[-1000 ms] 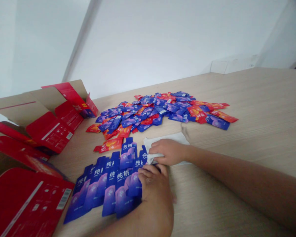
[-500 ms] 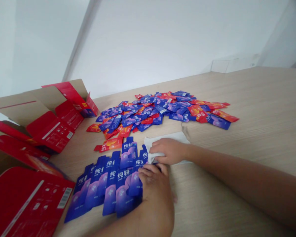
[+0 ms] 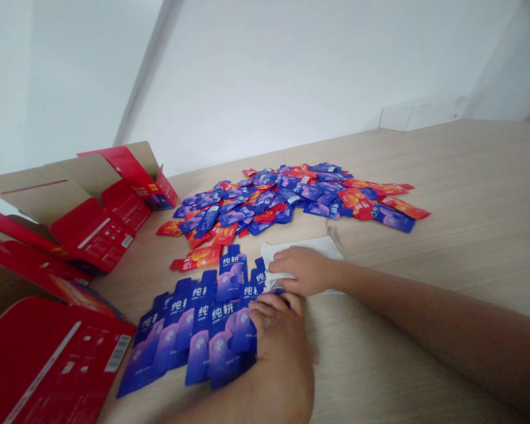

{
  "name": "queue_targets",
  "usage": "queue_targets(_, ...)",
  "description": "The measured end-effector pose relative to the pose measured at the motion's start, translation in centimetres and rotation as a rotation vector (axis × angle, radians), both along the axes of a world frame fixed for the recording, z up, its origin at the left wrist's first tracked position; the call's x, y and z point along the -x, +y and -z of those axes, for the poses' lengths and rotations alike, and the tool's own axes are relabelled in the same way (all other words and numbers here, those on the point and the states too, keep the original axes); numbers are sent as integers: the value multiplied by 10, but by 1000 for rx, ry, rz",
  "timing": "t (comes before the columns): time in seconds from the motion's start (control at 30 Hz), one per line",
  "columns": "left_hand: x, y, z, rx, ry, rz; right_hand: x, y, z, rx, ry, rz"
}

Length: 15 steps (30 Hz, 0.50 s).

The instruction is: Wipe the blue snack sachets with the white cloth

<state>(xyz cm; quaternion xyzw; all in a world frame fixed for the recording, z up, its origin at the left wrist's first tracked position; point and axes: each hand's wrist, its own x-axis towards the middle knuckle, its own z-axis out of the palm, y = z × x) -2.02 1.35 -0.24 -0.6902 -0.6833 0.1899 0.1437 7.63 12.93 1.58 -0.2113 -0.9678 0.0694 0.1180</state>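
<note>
My right hand (image 3: 304, 271) is closed on a white cloth (image 3: 329, 246), part of which lies flat on the table under the hand and wrist. Just below it, my left hand (image 3: 280, 327) is curled, its fingers bent around a blue-purple sachet (image 3: 274, 291) of which only a sliver shows between the hands. The cloth touches that spot. Left of my left hand, several blue-purple sachets (image 3: 223, 338) lie face up in overlapping rows. One of them (image 3: 232, 274) sits higher, near an orange-red sachet (image 3: 198, 258).
A mixed heap of blue and red sachets (image 3: 265, 200) spreads across the back of the table (image 3: 459, 194). Open red cartons (image 3: 53, 365) stand along the left side, flaps raised. A white box-like piece (image 3: 397, 118) sits against the back wall.
Both hands stay almost in place, the cloth pinched at the same spot. The whole view has shifted very slightly; the sachets and cartons lie as before.
</note>
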Motion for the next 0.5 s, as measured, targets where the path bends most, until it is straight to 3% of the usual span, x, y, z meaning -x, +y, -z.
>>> queue_targets(0.27, 0, -4, -3, -40, 34, 21, 1, 9, 2, 6, -7, 200)
queue_targets(0.33, 0, -5, -3, -66, 48, 35, -1, 8, 2, 5, -1, 178)
queue_targets(0.5, 0, -1, 1, -31, 26, 16, 1, 0, 0, 20, 14, -38)
